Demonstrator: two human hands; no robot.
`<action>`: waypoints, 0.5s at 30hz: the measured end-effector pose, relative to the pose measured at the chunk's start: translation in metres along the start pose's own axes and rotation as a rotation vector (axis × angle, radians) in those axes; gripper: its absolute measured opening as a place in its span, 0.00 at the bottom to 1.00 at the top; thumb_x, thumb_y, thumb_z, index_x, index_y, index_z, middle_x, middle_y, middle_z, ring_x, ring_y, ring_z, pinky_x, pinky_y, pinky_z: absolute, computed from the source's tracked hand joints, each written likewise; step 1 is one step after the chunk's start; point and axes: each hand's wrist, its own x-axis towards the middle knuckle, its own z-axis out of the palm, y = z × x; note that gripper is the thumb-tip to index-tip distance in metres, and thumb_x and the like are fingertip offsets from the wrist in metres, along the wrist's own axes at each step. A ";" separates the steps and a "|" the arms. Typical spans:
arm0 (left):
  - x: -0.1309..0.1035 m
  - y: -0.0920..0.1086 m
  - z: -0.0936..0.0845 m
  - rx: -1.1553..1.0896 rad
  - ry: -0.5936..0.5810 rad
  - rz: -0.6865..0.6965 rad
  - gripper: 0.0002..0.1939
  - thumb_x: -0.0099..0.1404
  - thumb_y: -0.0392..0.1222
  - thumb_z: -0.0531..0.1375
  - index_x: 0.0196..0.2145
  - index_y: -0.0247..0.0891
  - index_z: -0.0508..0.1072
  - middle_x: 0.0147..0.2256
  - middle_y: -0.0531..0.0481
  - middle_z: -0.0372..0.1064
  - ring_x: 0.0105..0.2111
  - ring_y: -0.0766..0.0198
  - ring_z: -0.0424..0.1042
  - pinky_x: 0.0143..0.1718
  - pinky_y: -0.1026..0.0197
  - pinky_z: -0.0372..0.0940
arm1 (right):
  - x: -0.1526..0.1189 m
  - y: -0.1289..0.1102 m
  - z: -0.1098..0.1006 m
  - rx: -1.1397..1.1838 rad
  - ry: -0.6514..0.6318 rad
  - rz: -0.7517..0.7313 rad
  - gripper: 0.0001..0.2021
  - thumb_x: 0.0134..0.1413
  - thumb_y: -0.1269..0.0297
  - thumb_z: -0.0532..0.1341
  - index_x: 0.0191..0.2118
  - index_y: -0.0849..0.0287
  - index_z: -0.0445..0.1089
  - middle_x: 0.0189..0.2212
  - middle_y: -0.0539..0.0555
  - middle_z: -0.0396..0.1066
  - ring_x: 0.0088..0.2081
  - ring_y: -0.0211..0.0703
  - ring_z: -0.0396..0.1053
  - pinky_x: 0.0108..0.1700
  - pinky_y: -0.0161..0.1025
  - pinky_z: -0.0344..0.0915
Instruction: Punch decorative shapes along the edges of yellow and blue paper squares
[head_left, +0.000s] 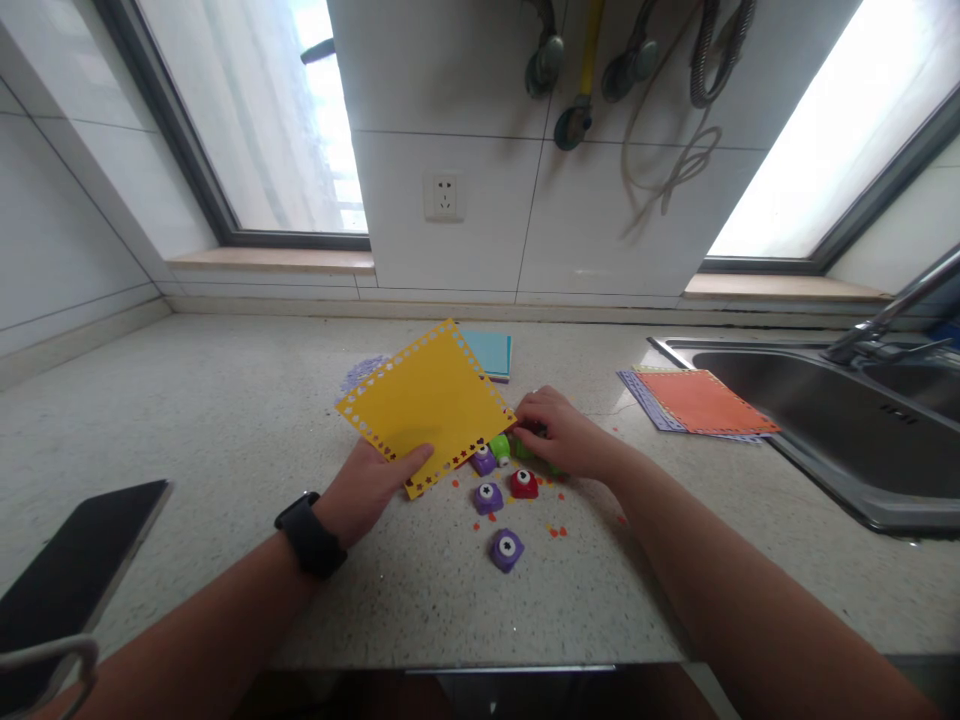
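The fingers [420,456] of the left hand [375,478] are closed on a yellow sheet [427,405], with the thumb laid over its lower part. The fingers [534,410] of the right hand [553,432] are curled near the sheet's right corner; whether anything is pinched between them cannot be told, since the fingertips are partly hidden.

The yellow sheet is held tilted above the counter [247,400], its edges pierced by rows of small cut-out shapes. Beside its lower right edge, a green punch [499,448] and a purple punch [484,460] are partly covered. Nearer the front of the counter, a red punch [524,484] and a second purple punch [487,497] are set side by side, and a third purple punch [507,549] is placed closest to the front. Small orange and yellow paper bits [558,532] are scattered around them.

Behind the yellow sheet, a light blue stack [491,355] and a patterned purple paper [361,375] are partly hidden. Well to the right, an orange sheet [701,398] is laid over purple sheets [651,405] by the sink [795,420]. A black watch [310,536] is worn on the left wrist, and a dark flat object [67,570] is seen at the far left.
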 end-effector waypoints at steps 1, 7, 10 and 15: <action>0.000 0.000 0.000 -0.002 0.000 -0.002 0.26 0.59 0.47 0.71 0.55 0.41 0.76 0.56 0.42 0.76 0.56 0.47 0.75 0.59 0.45 0.68 | 0.000 0.000 0.000 -0.001 -0.003 0.000 0.07 0.63 0.69 0.59 0.33 0.56 0.71 0.33 0.53 0.73 0.41 0.46 0.66 0.49 0.46 0.59; 0.000 0.000 0.000 -0.002 0.004 -0.006 0.26 0.59 0.47 0.71 0.53 0.39 0.77 0.55 0.42 0.77 0.57 0.46 0.73 0.59 0.45 0.68 | 0.000 -0.001 -0.002 -0.003 -0.015 0.006 0.07 0.63 0.70 0.59 0.34 0.57 0.72 0.33 0.53 0.73 0.41 0.47 0.66 0.48 0.46 0.59; 0.000 0.001 0.001 -0.015 0.005 -0.012 0.26 0.58 0.47 0.72 0.53 0.40 0.77 0.55 0.42 0.77 0.57 0.46 0.73 0.59 0.45 0.68 | 0.001 0.000 -0.001 0.000 -0.013 0.002 0.07 0.63 0.70 0.59 0.34 0.57 0.72 0.33 0.54 0.73 0.41 0.46 0.66 0.48 0.46 0.59; -0.001 0.002 0.000 -0.014 -0.012 -0.017 0.26 0.58 0.47 0.72 0.53 0.39 0.77 0.56 0.42 0.76 0.57 0.46 0.73 0.60 0.45 0.67 | 0.001 0.003 0.000 0.009 -0.015 -0.005 0.06 0.63 0.69 0.59 0.34 0.57 0.72 0.34 0.54 0.73 0.41 0.47 0.65 0.48 0.46 0.59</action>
